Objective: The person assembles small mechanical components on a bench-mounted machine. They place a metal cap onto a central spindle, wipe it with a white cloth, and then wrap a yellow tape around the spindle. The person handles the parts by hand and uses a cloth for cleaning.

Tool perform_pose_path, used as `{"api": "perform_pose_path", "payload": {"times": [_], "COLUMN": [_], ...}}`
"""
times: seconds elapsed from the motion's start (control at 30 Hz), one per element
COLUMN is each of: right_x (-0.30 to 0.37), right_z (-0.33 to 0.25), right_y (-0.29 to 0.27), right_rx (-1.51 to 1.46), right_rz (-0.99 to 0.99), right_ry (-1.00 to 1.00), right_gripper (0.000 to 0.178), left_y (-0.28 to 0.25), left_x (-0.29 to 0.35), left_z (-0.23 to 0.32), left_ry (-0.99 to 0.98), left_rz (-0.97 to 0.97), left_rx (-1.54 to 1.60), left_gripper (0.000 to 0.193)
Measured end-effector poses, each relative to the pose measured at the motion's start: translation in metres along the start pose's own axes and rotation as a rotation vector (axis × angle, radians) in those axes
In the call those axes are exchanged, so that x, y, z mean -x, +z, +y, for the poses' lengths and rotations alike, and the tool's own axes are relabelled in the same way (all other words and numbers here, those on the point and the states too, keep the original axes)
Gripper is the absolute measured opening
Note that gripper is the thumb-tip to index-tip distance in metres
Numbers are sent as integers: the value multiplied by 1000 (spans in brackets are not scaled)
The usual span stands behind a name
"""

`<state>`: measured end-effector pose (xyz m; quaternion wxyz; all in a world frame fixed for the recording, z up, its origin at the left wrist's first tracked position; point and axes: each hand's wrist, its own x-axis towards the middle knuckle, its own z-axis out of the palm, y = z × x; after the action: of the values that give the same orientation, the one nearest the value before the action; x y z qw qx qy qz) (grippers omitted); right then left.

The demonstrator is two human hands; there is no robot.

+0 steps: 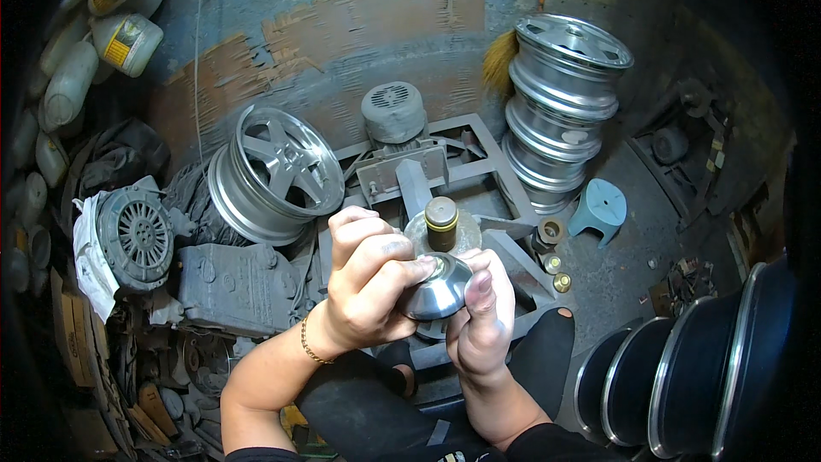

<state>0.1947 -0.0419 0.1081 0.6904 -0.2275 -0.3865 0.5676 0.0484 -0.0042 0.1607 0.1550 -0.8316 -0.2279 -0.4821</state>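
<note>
Left hand (363, 278) and right hand (483, 325) both grip a shiny metal cone (438, 298), near side of the upright shaft (441, 227). Wheel (286, 169) leans left of shaft; wheel stack (560, 111) stands right.

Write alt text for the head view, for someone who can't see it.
The left hand and right hand hold a shiny domed piece before an upright shaft over a metal frame. A spoked wheel sits tilted at left; stacked rims and a blue stool stand at right.
</note>
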Motion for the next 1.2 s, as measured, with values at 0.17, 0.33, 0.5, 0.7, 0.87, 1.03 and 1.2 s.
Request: {"api": "perform_pose_path", "payload": {"times": [0.17, 0.33, 0.5, 0.7, 0.87, 1.03, 1.2], "right_x": [-1, -2, -3, -8, -7, -6, 6], "right_z": [2, -1, -5, -4, -4, 5, 29], "right_y": [-1, -2, 1, 3, -1, -14, -43], "right_rx": [88, -8, -103, -138, -39, -135, -112], "right_rz": [18, 21, 27, 77, 241, 254, 190], "right_ry": [-95, 19, 61, 110, 183, 111, 193], "right_gripper": [33, 30, 27, 29, 31, 33, 30], "left_y": [-1, -2, -3, -3, -3, -5, -32], "left_x": [0, -1, -2, -2, 5, 7, 0], "left_z": [2, 1, 0, 2, -7, -14, -18], "left_ry": [-15, -36, -68, -104, -227, -429, -405], "left_rz": [4, 7, 21, 31, 4, 42, 177], "left_rx": [27, 48, 91, 123, 232, 460, 318], "left_gripper": [34, 36, 37, 38, 34, 17, 22]}}
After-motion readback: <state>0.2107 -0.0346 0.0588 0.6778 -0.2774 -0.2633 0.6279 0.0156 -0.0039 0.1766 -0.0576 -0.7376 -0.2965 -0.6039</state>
